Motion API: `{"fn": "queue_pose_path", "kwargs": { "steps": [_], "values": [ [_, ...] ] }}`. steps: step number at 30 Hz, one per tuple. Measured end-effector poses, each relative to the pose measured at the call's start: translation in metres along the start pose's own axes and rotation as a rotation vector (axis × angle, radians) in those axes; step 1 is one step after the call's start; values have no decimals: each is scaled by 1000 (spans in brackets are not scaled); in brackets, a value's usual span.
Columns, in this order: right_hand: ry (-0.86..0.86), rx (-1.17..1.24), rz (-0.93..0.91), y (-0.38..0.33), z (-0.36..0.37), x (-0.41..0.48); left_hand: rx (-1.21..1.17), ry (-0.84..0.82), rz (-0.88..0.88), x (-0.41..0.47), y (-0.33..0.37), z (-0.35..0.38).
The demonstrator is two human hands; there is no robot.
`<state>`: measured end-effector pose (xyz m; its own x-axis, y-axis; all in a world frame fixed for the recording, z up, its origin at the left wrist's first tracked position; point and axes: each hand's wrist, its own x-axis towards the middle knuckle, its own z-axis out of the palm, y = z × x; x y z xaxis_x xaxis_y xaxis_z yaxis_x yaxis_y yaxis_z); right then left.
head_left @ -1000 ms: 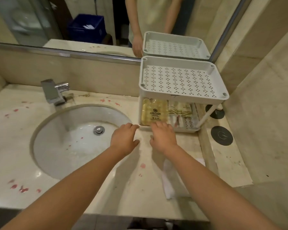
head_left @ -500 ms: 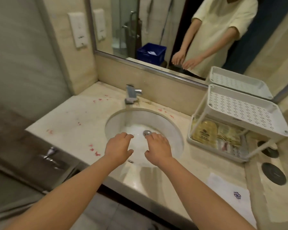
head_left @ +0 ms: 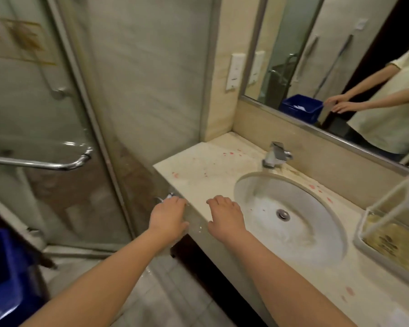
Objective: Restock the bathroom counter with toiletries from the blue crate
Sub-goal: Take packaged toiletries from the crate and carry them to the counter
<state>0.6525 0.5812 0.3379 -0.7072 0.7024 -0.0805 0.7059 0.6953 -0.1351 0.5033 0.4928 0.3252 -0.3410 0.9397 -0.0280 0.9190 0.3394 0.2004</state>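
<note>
Holding: nothing in our left hand (head_left: 168,215) or our right hand (head_left: 226,215); both are palm down, fingers loose, slightly bent and close together.
Left side: our left hand hovers at the front-left edge of the counter (head_left: 210,171).
Right side: our right hand hovers above the counter, just left of the sink (head_left: 257,199).
Crate: the blue crate (head_left: 3,274) sits low at our far left, well apart from both hands; we cannot tell its contents.
Rack: yellowish packets (head_left: 387,239) lie in the lower tier of the white rack (head_left: 383,260), right of the sink.
Tap: the faucet (head_left: 276,154) stands behind the sink, under the mirror (head_left: 293,43).
</note>
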Motion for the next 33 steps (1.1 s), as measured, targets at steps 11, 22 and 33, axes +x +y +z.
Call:
{"fn": "queue_pose_path", "kwargs": {
  "steps": [11, 22, 33],
  "values": [
    [26, -23, -266, -140, 21, 25, 3, 53, -257, -79, -127, -17],
    [-41, -81, -520, -251, 35, 44, -94, 123, -522, -146, -209, -26],
    [-141, -80, -845, -398, 57, 96, -131, 175, -821, -196, -315, -39]
  ]
}}
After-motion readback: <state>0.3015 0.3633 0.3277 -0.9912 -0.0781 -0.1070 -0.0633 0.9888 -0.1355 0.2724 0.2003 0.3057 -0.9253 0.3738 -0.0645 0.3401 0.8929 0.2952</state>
